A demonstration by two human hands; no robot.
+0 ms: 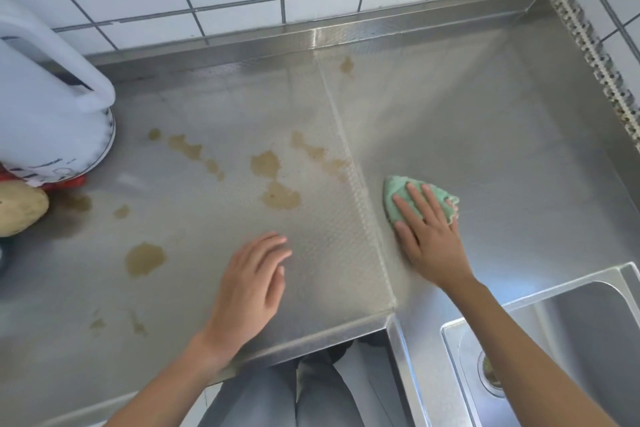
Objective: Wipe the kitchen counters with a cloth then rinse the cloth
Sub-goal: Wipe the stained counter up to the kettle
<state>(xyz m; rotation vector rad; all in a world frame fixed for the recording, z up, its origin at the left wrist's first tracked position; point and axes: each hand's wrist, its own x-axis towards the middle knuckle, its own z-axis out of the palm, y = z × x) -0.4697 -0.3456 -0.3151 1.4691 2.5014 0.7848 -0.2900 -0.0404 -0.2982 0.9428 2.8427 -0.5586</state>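
Head view: the green cloth [414,199] lies bunched on the stainless steel surface [502,135], just right of the raised seam [349,156] that runs from the back wall toward the front edge. The right hand [429,236] lies flat on top of the cloth, fingers spread and pressing down on it rather than closed around it; the cloth shows beyond the fingertips on the far side and along the thumb side. The left hand [251,282] is on the other side of the seam, well apart from the cloth, palm down with fingers loosely together and nothing in it; whether it touches the surface or hovers just above cannot be told. Left of the seam, brownish spill patches [266,165] dot the surface, the nearest ones touching the seam and others spreading farther left. One small patch sits close to the seam near the back wall. Far left of the seam stands a white plastic jug [45,94] with a handle, and just in front of it a potato [19,208]. Right of the seam, nearer the front edge than the cloth, is a steel sink [568,340] with its drain [490,373] visible.
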